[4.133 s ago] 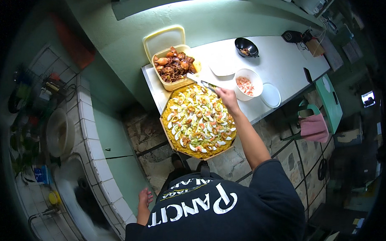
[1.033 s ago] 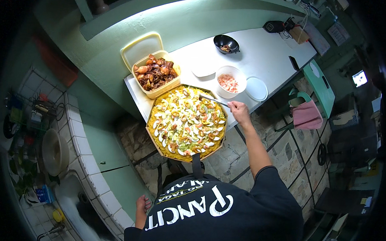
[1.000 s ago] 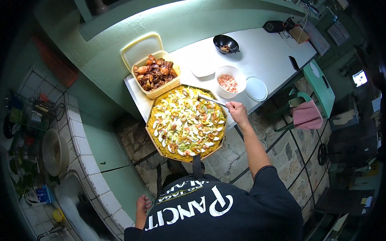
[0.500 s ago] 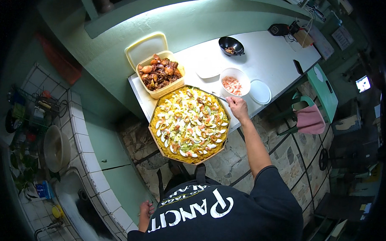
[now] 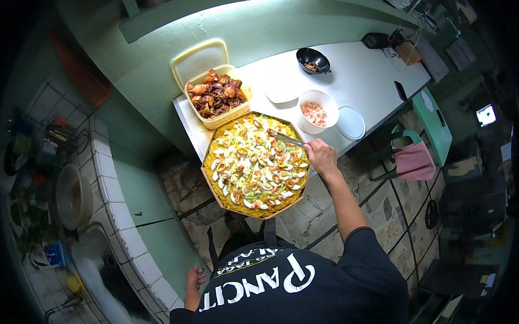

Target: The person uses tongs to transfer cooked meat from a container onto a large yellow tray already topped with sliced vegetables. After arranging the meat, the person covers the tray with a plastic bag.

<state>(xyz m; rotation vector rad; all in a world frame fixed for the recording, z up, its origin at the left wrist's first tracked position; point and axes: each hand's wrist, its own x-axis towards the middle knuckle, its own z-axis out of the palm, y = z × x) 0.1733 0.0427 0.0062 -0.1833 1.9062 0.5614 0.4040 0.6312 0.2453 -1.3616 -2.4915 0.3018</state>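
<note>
My right hand (image 5: 323,157) is closed around metal tongs (image 5: 288,139). Their tips reach over the upper part of a big octagonal tray (image 5: 217,199) of yellow noodles (image 5: 213,158), touching or just above the toppings. Sliced boiled egg, shrimp, brown rings and shredded greens cover the noodles. My left hand (image 5: 195,277) hangs low beside my body, fingers loosely bent and apart, with nothing visible in it. Beyond the tray stands a yellowish tub (image 5: 235,112) of dark brown glazed meat pieces, and right of it a white bowl (image 5: 311,126) of pink shrimp.
On the white table (image 5: 359,73) are a black bowl (image 5: 313,61) with some food, a pale round lid (image 5: 351,123), a white dish (image 5: 281,92) and a phone (image 5: 400,90). A tiled sink counter (image 5: 121,215) runs along my left. At right stands a green chair with a pink cloth (image 5: 415,160).
My right hand has moved slightly down, and the tongs now reach farther left over the noodles instead of lying by the tray's upper right edge. My left hand stays low.
</note>
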